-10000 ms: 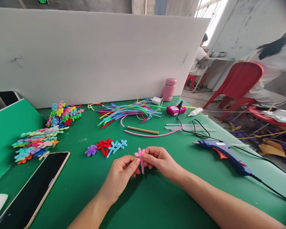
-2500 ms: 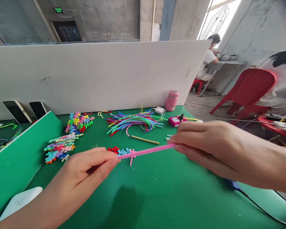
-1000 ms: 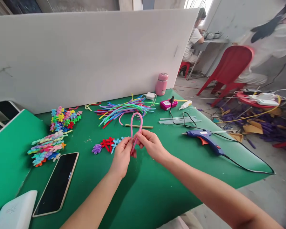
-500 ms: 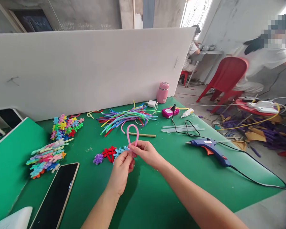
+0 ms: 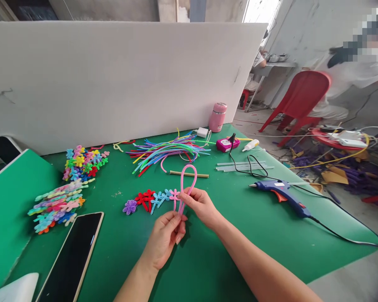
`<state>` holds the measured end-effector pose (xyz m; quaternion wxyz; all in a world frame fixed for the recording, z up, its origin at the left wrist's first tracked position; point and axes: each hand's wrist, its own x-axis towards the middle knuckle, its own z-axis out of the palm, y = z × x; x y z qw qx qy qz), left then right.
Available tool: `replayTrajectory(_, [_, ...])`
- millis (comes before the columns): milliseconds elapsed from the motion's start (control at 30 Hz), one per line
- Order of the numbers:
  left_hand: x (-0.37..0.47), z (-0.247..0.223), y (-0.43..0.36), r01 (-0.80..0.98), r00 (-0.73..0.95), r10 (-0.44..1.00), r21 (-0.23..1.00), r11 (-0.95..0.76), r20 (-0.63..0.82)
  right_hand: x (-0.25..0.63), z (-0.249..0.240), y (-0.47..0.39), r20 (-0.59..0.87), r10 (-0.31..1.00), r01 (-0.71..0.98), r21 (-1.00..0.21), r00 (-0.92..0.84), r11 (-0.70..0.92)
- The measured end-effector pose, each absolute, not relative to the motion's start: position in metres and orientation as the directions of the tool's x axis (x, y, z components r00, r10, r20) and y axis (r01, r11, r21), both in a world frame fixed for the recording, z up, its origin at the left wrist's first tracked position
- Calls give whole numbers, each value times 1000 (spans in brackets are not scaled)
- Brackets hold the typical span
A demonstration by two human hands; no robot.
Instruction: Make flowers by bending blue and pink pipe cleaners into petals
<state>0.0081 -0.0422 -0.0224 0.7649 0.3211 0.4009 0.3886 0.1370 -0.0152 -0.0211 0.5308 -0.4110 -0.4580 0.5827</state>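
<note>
A pink pipe cleaner [image 5: 194,173], bent into a tall loop, stands upright between my hands. My left hand [image 5: 165,235] pinches its lower ends. Higher up, my right hand [image 5: 200,205] pinches the sides of the loop with thumb and fingers. Just beyond my hands lies a row of pipe-cleaner flowers: a purple flower [image 5: 130,206], red flowers [image 5: 145,199], light-blue flowers [image 5: 159,199] and a pink flower [image 5: 174,194]. Behind them rests a thin tan stick [image 5: 193,174], and farther back a bundle of colourful pipe cleaners [image 5: 164,152].
Piles of small flowers [image 5: 58,205] and a phone [image 5: 71,260] lie at left. On the right are a blue glue gun [image 5: 280,193] with its cord, clear glue sticks [image 5: 242,166], a magenta box [image 5: 227,144] and a pink flask [image 5: 218,117]. A white board [image 5: 119,84] stands behind.
Both hands have moved slightly right in view. My left hand has slid down the pipe cleaner, away from my right hand. The pink flower behind is uncovered.
</note>
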Motion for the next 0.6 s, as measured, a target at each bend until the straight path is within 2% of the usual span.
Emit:
replayTrajectory(233, [7,-23,-42,-349,375,853,797,494,-364,139,-27,-17,-28,945,-250,-961,-325,-115])
replayTrajectory(600, [4,-24,-40,-310,423,827,798,516,-370,144,-27,-16,-79,937,-203,-967,-341,-156])
